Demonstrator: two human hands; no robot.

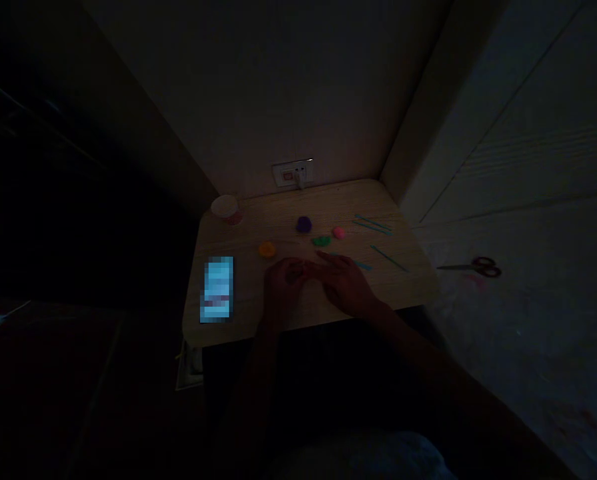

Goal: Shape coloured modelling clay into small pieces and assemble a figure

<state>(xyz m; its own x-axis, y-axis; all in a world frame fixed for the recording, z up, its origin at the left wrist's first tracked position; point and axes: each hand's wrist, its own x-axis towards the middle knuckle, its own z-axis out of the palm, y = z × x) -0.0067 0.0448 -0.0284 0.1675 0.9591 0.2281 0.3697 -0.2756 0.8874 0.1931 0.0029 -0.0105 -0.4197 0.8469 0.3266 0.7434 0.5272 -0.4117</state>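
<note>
In the dim head view my left hand (282,283) is over the front part of the small wooden table, fingers curled around something I cannot make out. From the right, my right hand (348,285) reaches across to it, its fingers stretched and apart, the tips close to the left fingertips. Just beyond the hands lie a green lump (321,241) that looks like modelling clay, a pink lump (338,233), a purple lump (304,225) and an orange lump (267,249). A teal stick (361,264) lies partly behind my right hand.
A lit phone (217,290) lies at the table's (258,213) left. A pale tub (225,208) stands at the back left corner. More thin teal sticks (373,225) lie at right. Scissors (473,267) rest beyond the right edge. A wall socket (293,173) is behind.
</note>
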